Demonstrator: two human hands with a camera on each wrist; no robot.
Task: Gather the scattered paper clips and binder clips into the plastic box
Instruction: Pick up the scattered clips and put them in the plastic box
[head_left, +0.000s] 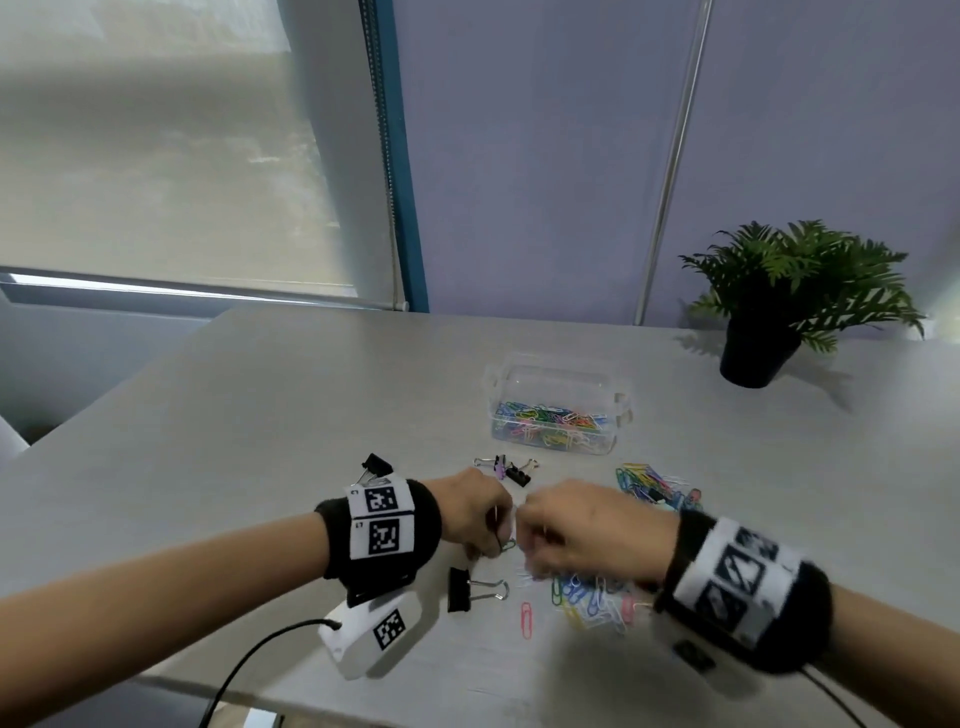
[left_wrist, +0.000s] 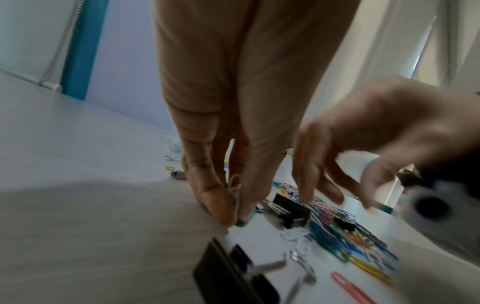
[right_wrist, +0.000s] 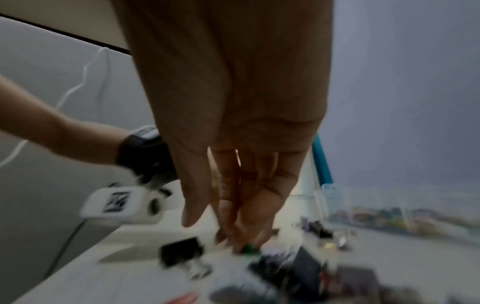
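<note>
Mid-pickup: left hand (left_wrist: 233, 127) pinches a couple of paper clips (left_wrist: 235, 195) off the table (head_left: 260, 405), right hand (head_left: 587, 525) hovers loose-fingered over the pile (head_left: 592, 597), so next comes carrying them to the half-filled plastic box (head_left: 558, 410) just beyond.

Bare forearms. Each wrist: black band (head_left: 382, 535) with white square-code panels; white camera housing (head_left: 371, 636) at 6 o'clock below left wrist, black cable (head_left: 244, 670) trailing.
</note>
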